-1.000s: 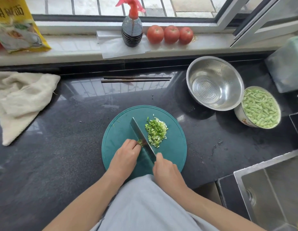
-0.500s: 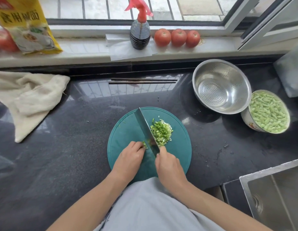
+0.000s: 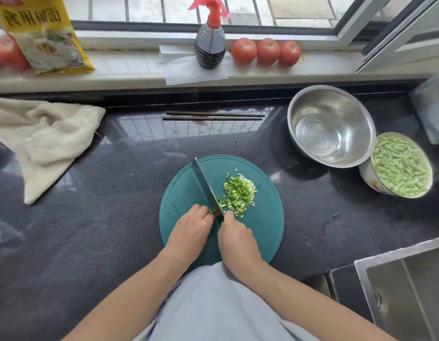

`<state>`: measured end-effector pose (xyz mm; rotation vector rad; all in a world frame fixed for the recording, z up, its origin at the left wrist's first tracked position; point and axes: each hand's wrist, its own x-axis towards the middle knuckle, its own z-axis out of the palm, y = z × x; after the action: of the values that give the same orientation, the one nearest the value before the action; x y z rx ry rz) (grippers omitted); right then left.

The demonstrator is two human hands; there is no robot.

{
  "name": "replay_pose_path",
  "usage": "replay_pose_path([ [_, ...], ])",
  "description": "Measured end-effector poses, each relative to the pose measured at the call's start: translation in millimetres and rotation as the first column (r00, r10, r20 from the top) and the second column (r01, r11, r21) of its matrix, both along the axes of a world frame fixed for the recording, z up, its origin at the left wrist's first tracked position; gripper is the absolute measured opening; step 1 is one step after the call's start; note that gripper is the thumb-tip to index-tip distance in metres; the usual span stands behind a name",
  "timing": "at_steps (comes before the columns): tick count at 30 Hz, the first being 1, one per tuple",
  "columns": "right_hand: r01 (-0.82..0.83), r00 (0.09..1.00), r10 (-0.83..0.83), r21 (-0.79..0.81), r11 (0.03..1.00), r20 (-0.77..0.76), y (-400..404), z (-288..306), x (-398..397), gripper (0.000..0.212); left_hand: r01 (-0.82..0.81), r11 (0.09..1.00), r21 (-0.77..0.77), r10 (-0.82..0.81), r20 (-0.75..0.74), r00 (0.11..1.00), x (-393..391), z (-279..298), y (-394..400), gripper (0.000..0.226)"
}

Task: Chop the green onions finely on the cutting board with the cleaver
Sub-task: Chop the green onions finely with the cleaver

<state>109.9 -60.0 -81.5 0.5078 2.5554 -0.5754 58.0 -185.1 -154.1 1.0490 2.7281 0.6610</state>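
Gripping cleaver (image 3: 205, 187), right hand (image 3: 235, 238); left hand (image 3: 192, 230) pinches green onions (image 3: 239, 194)

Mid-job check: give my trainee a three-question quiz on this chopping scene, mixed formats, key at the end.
1. True or false: the chopped green onions lie on the left-hand side of the cleaver blade.
2. The right hand grips what? A) chopsticks B) cleaver C) colander
3. Fill in: the left hand holds down uncut stalks on the round teal ____.

Key: 1 false; 2 B; 3 cutting board.
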Motion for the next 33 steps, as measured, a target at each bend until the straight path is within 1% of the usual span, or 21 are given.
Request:
replay_pose_path([
  [2, 0.024, 0.999, -0.024, -0.017, 1.0, -0.039, -1, -1, -5, 0.006, 0.007, 1.0, -0.015, -0.008, -0.029, 1.0, 3, -4, -5, 0.011],
  [5, 0.078, 0.996, -0.078, -0.007, 0.997, -0.033, 10, 1, 5, 0.009, 0.011, 0.998, -0.059, -0.013, -0.035, 0.999, 9, -6, -11, 0.038],
  [8, 0.108, 0.993, -0.109, -0.031, 0.994, -0.034, 25, 4, 18, 0.016, 0.036, 0.997, -0.064, -0.039, -0.036, 0.999, 11, -4, -10, 0.045],
  [10, 0.058, 0.997, -0.06, -0.051, 0.997, -0.039, 28, 9, 25, 0.016, 0.017, 0.999, -0.05, -0.019, -0.027, 0.999, 12, -2, -10, 0.04],
  [12, -0.007, 1.0, 0.005, -0.071, 0.997, -0.027, 25, 13, 31, 0.015, 0.004, 0.999, -0.034, -0.004, -0.005, 1.0, 11, -2, -12, 0.025],
  [15, -0.044, 0.999, 0.044, -0.084, 0.995, 0.002, 20, 11, 34, 0.012, 0.008, 1.0, -0.018, -0.008, -0.007, 1.0, 8, 0, -13, 0.024],
  [18, -0.027, 0.998, 0.031, -0.081, 0.996, 0.047, 18, 9, 34, 0.012, -0.007, 1.0, -0.007, 0.007, -0.035, 0.999, 6, -1, -13, 0.021],
  [21, -0.008, 0.995, 0.014, -0.056, 0.998, 0.1, 11, 9, 31, 0.011, -0.008, 1.0, -0.007, 0.008, -0.009, 1.0, 5, -4, -14, 0.023],
  [24, -0.012, 0.999, 0.012, -0.016, 1.0, 0.051, 1, 0, 9, 0.01, 0.004, 1.0, -0.022, -0.004, 0.007, 1.0, 2, -4, -13, 0.023],
  [27, 0.033, 0.999, -0.033, -0.033, 0.999, -0.022, -4, -4, -7, 0.011, -0.025, 0.999, -0.02, 0.026, 0.041, 0.999, 6, -2, -12, 0.022],
  [30, 0.072, 0.997, -0.073, -0.037, 0.997, -0.018, 8, 4, 8, 0.012, -0.071, 0.997, 0.017, 0.07, 0.066, 0.995, 9, -2, -13, 0.016],
  [33, 0.05, 0.999, -0.049, -0.064, 0.997, 0.023, 17, 17, 27, 0.015, -0.095, 0.995, 0.012, 0.093, 0.072, 0.993, 9, -2, -14, 0.004],
])
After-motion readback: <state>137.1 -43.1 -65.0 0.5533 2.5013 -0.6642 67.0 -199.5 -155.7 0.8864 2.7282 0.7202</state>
